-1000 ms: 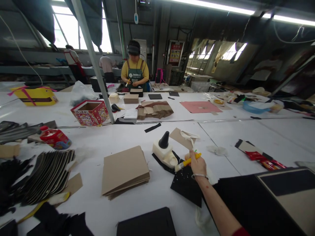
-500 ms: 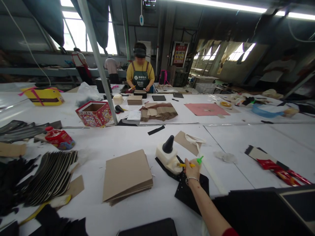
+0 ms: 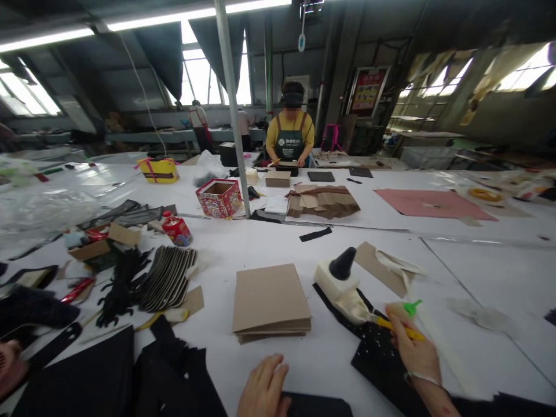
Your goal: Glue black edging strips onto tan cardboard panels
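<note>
My right hand [image 3: 412,347] is closed around a brush [image 3: 397,328] with a yellow handle. The brush's tip meets the cream-coloured mass at the front of a white plastic glue container [image 3: 336,278], which has a black cone on top. Under the container lies a black strip; a white-spotted black piece [image 3: 373,353] extends beside my right hand. Just beyond that hand is a small bottle with a green tip [image 3: 412,307]. My left hand [image 3: 263,385] is open, fingers stretched forward, at the edge of a black panel [image 3: 319,405]. A stack of grey-brown boards [image 3: 271,298] sits ahead of it.
Fanned dark strips [image 3: 167,278], black fabric pieces [image 3: 174,370] and a red bottle [image 3: 176,229] lie to the left. A metal post [image 3: 234,116] rises by a red patterned box [image 3: 218,200]. Across the table stands a co-worker [image 3: 290,130] in an apron.
My view has swung left, so things appear shifted right. My left hand has come into view at the bottom. My right hand still holds the brush at the glue container.
</note>
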{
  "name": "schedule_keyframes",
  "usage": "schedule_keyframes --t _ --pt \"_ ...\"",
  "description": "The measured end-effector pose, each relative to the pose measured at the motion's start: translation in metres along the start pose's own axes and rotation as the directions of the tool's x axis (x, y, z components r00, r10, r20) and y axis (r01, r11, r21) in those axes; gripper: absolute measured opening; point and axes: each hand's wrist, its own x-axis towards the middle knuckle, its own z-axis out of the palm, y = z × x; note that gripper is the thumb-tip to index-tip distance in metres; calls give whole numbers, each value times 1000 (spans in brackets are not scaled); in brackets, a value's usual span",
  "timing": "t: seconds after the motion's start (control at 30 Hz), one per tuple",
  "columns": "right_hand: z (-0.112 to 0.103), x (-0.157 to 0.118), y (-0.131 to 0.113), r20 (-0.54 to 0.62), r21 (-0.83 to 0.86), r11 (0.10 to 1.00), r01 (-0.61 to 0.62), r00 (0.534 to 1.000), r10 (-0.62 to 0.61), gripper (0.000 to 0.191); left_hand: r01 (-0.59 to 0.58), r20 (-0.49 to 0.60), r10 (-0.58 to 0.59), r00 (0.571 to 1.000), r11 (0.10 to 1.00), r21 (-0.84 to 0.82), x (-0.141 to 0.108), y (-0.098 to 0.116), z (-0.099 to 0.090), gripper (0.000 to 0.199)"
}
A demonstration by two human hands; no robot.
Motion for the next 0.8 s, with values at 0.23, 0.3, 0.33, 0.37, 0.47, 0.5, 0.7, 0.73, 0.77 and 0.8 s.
schedule_keyframes --t 0.23,0.3,0.33,0.37,0.47,0.5,0.7,0.73,0.77,0.8 --pt "-4 -8 -27 560 -230 676 700 663 -496 29 97 87 -100 991 994 45 55 7 -24 61" --pt "-4 -11 -46 583 -282 621 731 645 -494 32 126 124 -134 983 990 71 62 5 -21 64" --pt "-5 -13 -59 561 -287 641 712 667 -490 35 127 137 -137 981 989 82 64 4 -19 64" --pt "-5 -17 -74 533 -283 674 683 696 -481 37 118 144 -131 981 989 92 65 3 -17 64" --pt "6 -33 -127 524 -267 784 561 767 -370 42 73 122 -90 988 988 134 63 0 -12 65" --pt "15 -41 -143 530 -233 828 511 780 -332 43 60 108 -77 991 986 153 62 -1 -10 65" --pt "106 -88 -200 709 274 938 212 615 -346 35 4 -61 14 998 956 292 57 -11 7 56" --pt "122 -93 -204 744 293 938 184 572 -345 35 -3 -106 40 994 947 323 58 -13 10 55" --pt "137 -98 -207 774 300 939 169 532 -343 36 -6 -156 66 986 936 353 58 -15 13 54" --pt "151 -101 -210 801 295 941 163 495 -337 36 -5 -211 93 973 924 383 59 -18 16 53"
